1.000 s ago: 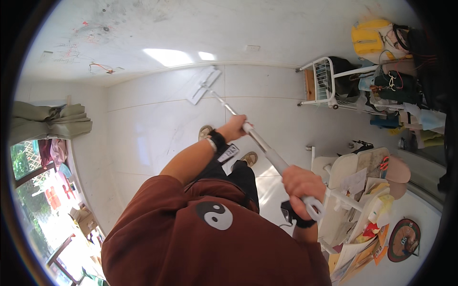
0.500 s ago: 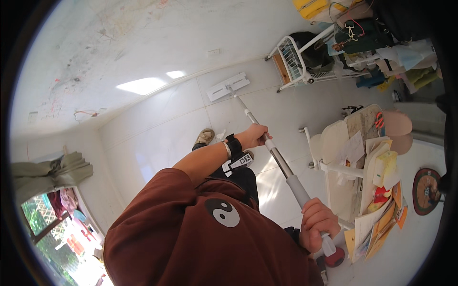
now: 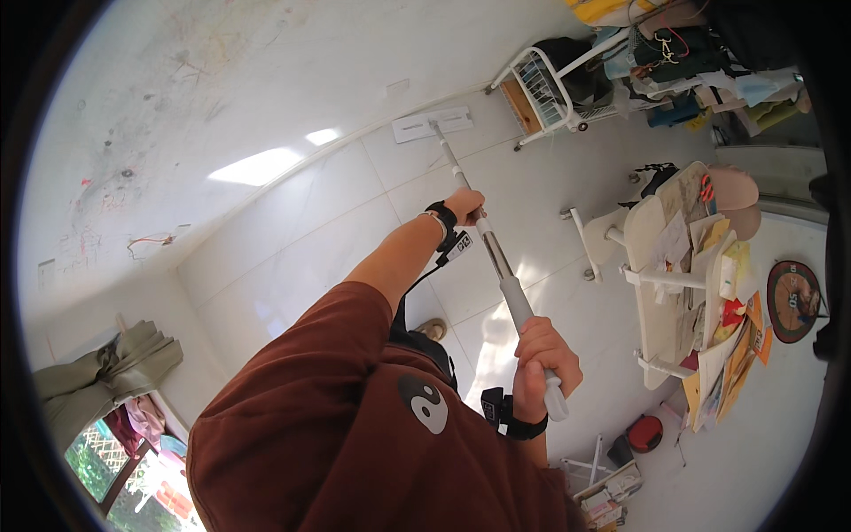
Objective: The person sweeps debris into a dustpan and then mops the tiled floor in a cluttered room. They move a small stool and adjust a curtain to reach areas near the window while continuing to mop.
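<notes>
A flat mop (image 3: 503,257) with a grey and silver pole slants across the middle of the view. My left hand (image 3: 464,206) is wrapped round the pole partway down. Higher up, my right hand (image 3: 547,356) grips the grey handle close to its rounded end. The white rectangular mop head (image 3: 456,120) lies on the tiled floor, along the foot of the wall. Both wrists wear black straps. My fingers partly hide the pole at each grip.
A white wheeled rack (image 3: 542,93) with bags and clothes stands right of the mop head. Farther right is a cream table (image 3: 651,239) with papers, folders and red scissors (image 3: 706,188). A round target board (image 3: 793,301) lies beyond. The marked white wall (image 3: 222,80) borders the floor.
The mop head has slid forward and slightly right, up to the wall. Both hands have moved forward with the pole, my right one also leftward. One of my shoes has gone out of view.
</notes>
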Motion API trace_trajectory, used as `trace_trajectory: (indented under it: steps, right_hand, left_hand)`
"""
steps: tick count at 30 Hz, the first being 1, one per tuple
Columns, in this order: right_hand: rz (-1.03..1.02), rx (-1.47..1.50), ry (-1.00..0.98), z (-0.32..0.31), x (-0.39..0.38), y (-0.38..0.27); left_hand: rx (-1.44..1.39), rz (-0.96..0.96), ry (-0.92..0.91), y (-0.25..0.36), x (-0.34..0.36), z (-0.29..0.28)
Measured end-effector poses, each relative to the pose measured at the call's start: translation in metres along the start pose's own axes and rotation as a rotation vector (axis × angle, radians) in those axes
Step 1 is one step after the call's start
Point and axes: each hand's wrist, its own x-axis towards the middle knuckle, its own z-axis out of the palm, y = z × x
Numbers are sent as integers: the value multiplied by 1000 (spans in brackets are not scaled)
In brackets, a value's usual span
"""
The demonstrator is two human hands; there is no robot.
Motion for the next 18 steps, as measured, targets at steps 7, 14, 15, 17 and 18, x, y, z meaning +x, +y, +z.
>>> trace_trajectory:
  steps: [7,14,15,17,18]
  right_hand:
    - [65,-58,112,-43,-162,-88]
    - [141,-77,120,-105,-366,-225]
    - [140,-105,178,-110,-388,-242]
    - [163,-135,287,-117,-424,-267]
    - [184,-139,337,-120,-436,-273]
  left_hand:
    - [21,-58,-103,-187,-56,4]
    - [162,-303,-196,-412,-184,23]
    - [194,-370,-213,-432,-201,28]
    - [216,-420,-283,-461,-229,34]
    - [177,-482,-327,-466,-239,35]
